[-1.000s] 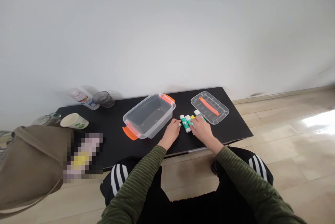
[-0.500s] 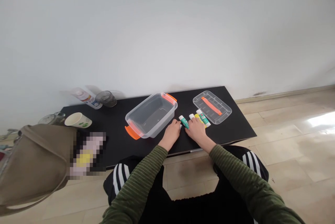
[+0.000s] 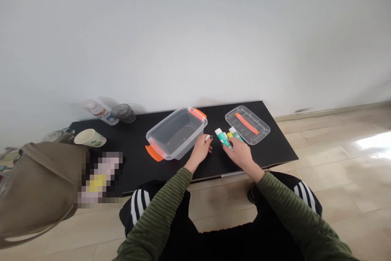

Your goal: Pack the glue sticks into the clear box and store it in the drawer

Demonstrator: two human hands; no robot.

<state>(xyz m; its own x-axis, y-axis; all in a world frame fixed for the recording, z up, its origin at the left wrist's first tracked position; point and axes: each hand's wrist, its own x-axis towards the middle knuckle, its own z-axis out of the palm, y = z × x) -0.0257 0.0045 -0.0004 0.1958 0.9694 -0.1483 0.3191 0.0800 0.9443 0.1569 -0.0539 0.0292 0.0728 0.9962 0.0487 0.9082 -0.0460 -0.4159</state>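
Beside the right wall of a clear plastic box (image 3: 189, 145) with orange latches, my left hand (image 3: 200, 150) is closed. A small white piece with a dark end (image 3: 208, 137) shows at its fingertips; the rest is hidden. My right hand (image 3: 240, 153) pinches a green-and-white glue stick (image 3: 222, 137) between thumb and fingers. Under and beyond those fingers lie more glue sticks, one with a yellow part (image 3: 229, 134) and another green one (image 3: 235, 133). They are partly covered by the hand. The box stands with its top open and nothing visible inside.
A clear lid (image 3: 263, 126) with an orange handle lies at the right of the black table (image 3: 275, 147). To the left are a paper cup (image 3: 90, 138), a dark glass (image 3: 124, 113), a spray can (image 3: 100, 111) and a brown bag (image 3: 39, 187). A wall borders the back.
My left hand has moved slightly up and away from the right hand, against the box's side. My right hand has shifted right, and the glue stick in it has turned and moved right.
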